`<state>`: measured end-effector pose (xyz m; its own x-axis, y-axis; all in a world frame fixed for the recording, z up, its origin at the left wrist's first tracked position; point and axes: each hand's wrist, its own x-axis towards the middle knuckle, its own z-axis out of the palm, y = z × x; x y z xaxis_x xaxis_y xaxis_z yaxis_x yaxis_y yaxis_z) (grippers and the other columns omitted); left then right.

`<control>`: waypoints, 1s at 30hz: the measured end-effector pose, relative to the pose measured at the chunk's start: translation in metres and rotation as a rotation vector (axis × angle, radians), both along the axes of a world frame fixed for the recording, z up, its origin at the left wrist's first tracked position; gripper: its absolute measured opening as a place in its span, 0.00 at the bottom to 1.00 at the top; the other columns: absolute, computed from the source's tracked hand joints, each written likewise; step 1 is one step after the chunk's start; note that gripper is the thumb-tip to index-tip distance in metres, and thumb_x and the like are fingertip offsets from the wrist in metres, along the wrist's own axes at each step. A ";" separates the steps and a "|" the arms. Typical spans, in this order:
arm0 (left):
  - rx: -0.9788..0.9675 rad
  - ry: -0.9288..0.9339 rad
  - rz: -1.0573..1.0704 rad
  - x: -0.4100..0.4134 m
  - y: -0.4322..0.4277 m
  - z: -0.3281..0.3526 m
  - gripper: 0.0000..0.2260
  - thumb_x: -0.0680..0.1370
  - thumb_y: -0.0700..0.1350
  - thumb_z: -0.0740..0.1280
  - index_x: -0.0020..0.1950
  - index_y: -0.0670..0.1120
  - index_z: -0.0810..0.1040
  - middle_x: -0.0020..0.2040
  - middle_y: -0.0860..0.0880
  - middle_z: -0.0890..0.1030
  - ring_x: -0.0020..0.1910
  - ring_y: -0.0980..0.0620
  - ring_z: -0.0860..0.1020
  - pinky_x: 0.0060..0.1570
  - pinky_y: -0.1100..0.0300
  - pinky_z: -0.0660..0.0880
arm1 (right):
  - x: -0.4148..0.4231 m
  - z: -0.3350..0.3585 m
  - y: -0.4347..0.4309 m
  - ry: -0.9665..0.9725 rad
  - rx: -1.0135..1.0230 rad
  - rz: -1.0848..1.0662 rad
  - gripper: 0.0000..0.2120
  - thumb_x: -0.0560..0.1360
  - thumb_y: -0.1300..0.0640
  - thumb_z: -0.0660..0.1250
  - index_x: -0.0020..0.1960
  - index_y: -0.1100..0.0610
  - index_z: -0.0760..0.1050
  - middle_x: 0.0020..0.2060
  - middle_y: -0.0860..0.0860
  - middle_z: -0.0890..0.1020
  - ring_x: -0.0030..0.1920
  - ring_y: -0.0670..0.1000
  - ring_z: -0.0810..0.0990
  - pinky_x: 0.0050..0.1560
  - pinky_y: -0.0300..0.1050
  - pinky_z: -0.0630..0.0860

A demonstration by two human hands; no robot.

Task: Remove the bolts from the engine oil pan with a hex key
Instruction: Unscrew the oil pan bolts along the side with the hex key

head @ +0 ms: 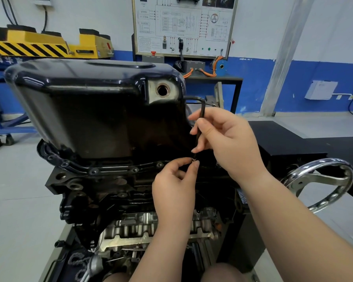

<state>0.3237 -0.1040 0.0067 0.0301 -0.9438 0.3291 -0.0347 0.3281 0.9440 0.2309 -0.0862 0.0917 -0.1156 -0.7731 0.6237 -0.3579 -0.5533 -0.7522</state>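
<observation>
A glossy black oil pan point(94, 102) sits upside down on the engine block point(102, 192), with an open drain hole point(163, 89) near its top right. Several bolts point(135, 170) line the pan's front flange. My right hand point(222, 143) holds a black L-shaped hex key point(202, 107) upright, its short arm at the top, its tip down at the flange. My left hand point(173, 180) pinches a small bolt point(194, 159) at the key's lower tip between thumb and forefinger.
A chrome handwheel point(322, 184) of the engine stand juts out at the right. A black bench point(289, 143) lies behind my right hand. A wiring trainer board point(183, 25) stands at the back, and a yellow striped lift point(39, 45) at the back left.
</observation>
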 end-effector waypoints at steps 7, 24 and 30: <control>0.002 0.014 0.028 -0.001 0.000 -0.002 0.04 0.72 0.53 0.70 0.42 0.58 0.77 0.25 0.55 0.76 0.24 0.62 0.73 0.29 0.74 0.69 | -0.002 0.003 -0.001 -0.106 0.037 -0.082 0.09 0.73 0.62 0.70 0.38 0.57 0.71 0.34 0.54 0.84 0.26 0.48 0.80 0.32 0.46 0.80; -0.020 0.034 0.011 0.001 -0.002 -0.007 0.04 0.71 0.54 0.71 0.42 0.59 0.78 0.25 0.55 0.75 0.24 0.62 0.72 0.32 0.76 0.69 | -0.001 0.003 0.001 -0.077 0.097 -0.046 0.10 0.72 0.62 0.71 0.39 0.56 0.69 0.33 0.56 0.84 0.27 0.50 0.82 0.31 0.43 0.80; -0.074 -0.006 0.009 0.004 -0.002 -0.013 0.05 0.71 0.54 0.71 0.42 0.65 0.77 0.25 0.55 0.74 0.23 0.61 0.70 0.30 0.72 0.70 | -0.003 0.001 0.004 -0.042 0.100 0.064 0.10 0.79 0.63 0.61 0.55 0.52 0.76 0.36 0.53 0.81 0.32 0.49 0.82 0.38 0.42 0.81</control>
